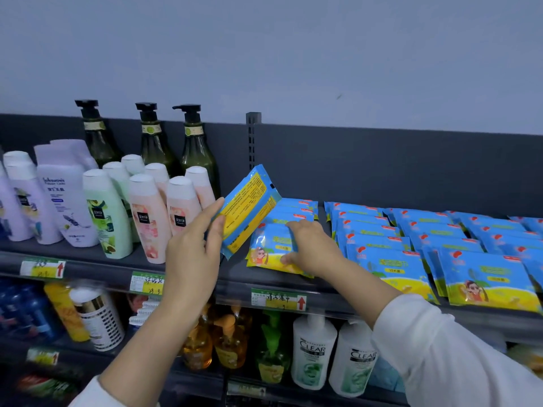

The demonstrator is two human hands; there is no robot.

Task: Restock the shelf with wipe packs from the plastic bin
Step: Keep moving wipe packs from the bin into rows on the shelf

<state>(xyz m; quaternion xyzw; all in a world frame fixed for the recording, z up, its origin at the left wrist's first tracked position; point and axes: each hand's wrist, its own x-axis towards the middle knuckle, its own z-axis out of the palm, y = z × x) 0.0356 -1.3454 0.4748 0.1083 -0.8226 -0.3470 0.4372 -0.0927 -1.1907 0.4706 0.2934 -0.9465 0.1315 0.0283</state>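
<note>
- The left hand (192, 251) holds one pack (248, 211) by its lower left end, pinched between thumb and nearly straight fingers. The printed back of the pack faces the camera.
- The pack is in the air, tilted, up and right of this hand. It hangs just above the leftmost row of packs, probably because it goes into that row next.
- The right hand (313, 249) lies on the front pack (269, 257) of that row, fingers bent over its top edge and thumb on its face. I judge it steadies the row, or presses it down, to make room.
- Both arms reach forward over the shelf (232, 274), with the left wrist bent upward and the right palm down.
- More rows of packs (382, 245) lie right of the right hand, and bottles (147, 218) stand left of the left hand.
- The bin is not in view.
</note>
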